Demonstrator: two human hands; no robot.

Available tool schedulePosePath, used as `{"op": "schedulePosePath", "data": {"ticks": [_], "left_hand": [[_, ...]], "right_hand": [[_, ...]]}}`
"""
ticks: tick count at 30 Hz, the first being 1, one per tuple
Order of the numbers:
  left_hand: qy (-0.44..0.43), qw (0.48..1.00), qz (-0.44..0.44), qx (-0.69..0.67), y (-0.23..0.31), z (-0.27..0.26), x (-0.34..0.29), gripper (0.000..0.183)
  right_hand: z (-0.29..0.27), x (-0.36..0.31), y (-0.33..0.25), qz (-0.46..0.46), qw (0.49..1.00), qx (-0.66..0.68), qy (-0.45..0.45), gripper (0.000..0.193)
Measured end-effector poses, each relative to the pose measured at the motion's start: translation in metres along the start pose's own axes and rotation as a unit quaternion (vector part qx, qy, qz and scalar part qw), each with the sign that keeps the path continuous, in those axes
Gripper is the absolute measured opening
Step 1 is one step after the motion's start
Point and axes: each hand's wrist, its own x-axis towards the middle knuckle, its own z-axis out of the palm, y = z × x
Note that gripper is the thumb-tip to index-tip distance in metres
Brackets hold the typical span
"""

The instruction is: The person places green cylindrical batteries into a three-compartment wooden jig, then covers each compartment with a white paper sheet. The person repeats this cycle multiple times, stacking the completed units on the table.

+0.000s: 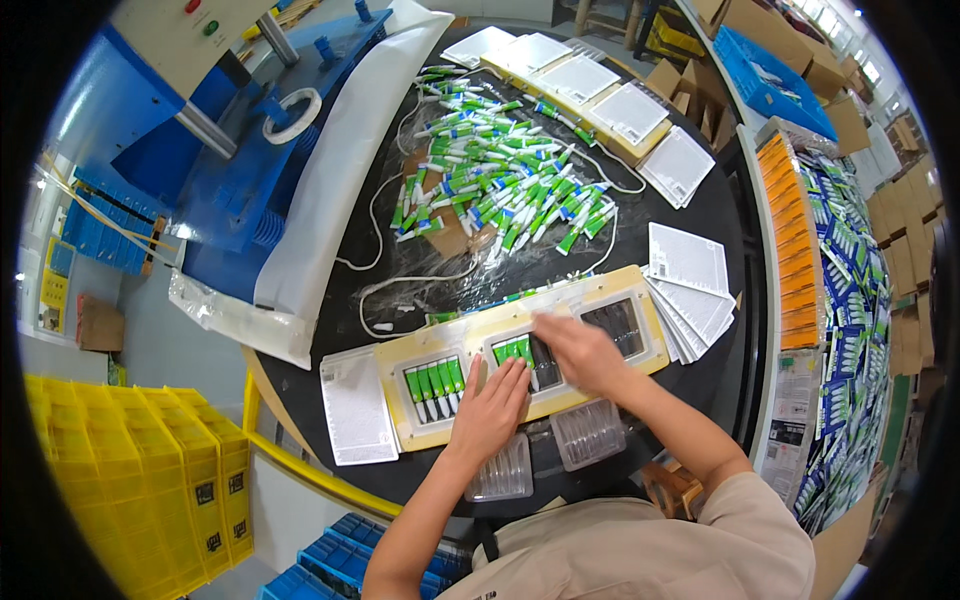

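In front of me lies a long yellow tray fixture (440, 432) with three windows holding clear blister trays. Several green-and-white small tubes (432, 388) stand side by side in the left window. Over the middle window, which holds a few green tubes (512, 348), my left hand (490, 408) rests with its fingers stretched out and touching them. My right hand (578, 350) is over the right side of that window, its fingers bent and smeared by motion; whether it holds a tube is hidden. The right window's blister (618, 326) shows no tubes.
Beyond the fixture is a heap of tubes (500, 180) with white cord. Printed white cards (360, 410) lie left and more cards (688, 260) right. Empty clear blisters (588, 435) lie nearest me. A second yellow fixture (600, 110) is at the back; a blue machine (225, 200) stands left.
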Motion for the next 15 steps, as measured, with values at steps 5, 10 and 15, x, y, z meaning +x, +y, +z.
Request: {"op": "schedulePosePath", "data": {"ticks": [5, 10, 15], "left_hand": [[-0.021, 0.999, 0.037, -0.012, 0.001, -0.003, 0.008, 0.043], [-0.065, 0.997, 0.044, -0.006, -0.007, -0.007, 0.006, 0.052], [-0.085, 0.996, 0.028, 0.012, -0.008, -0.003, 0.001, 0.055]], "right_hand": [[-0.029, 0.060, 0.097, 0.084, 0.964, -0.247, 0.051, 0.033], [-0.038, 0.089, 0.132, -0.016, 0.934, -0.342, -0.105, 0.030], [-0.052, 0.027, 0.035, 0.057, 0.977, -0.205, 0.022, 0.029]]}}
